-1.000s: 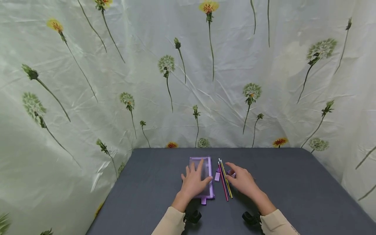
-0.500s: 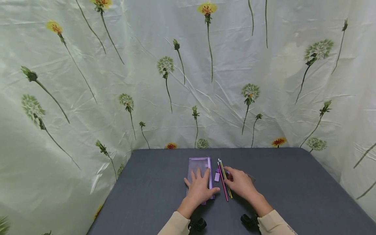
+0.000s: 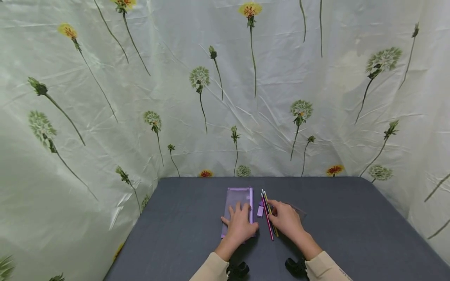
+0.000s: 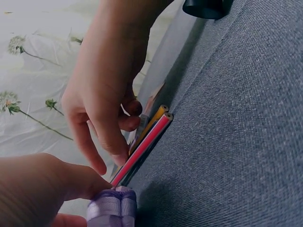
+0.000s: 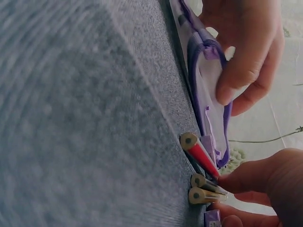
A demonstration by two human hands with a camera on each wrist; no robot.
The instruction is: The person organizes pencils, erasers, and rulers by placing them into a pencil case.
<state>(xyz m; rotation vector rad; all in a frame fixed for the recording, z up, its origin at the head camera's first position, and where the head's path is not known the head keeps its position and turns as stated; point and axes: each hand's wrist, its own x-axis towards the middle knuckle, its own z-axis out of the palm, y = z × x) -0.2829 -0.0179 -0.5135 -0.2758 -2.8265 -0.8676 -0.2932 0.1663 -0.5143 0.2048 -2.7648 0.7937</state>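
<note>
In the head view my left hand (image 3: 239, 224) rests on a see-through pencil case (image 3: 239, 189) with purple trim, its fingers spread and slightly bent, the thumb at the zip edge. The right wrist view shows that thumb on the mesh side of the case (image 5: 208, 80). My right hand (image 3: 286, 216) pinches at a bunch of pencils lying right of the case. A red pencil (image 4: 149, 137) lies nearest the case, with a dark pencil (image 5: 201, 181) and a yellow pencil (image 5: 201, 195) beside it. The right thumb touches them; how many it grips I cannot tell.
A lilac block (image 3: 260, 211), perhaps an eraser, lies between case and pencils. Partly under the right hand is a clear flat sheet-like piece (image 3: 300, 212). Another small purple item (image 5: 213, 217) sits by the right fingers. A flower-print curtain (image 3: 225, 97) hangs behind the dark table (image 3: 183, 218).
My left hand has slid toward me and to the right on the case, and its fingers have bent a little. The right fingers have closed in on the pencils.
</note>
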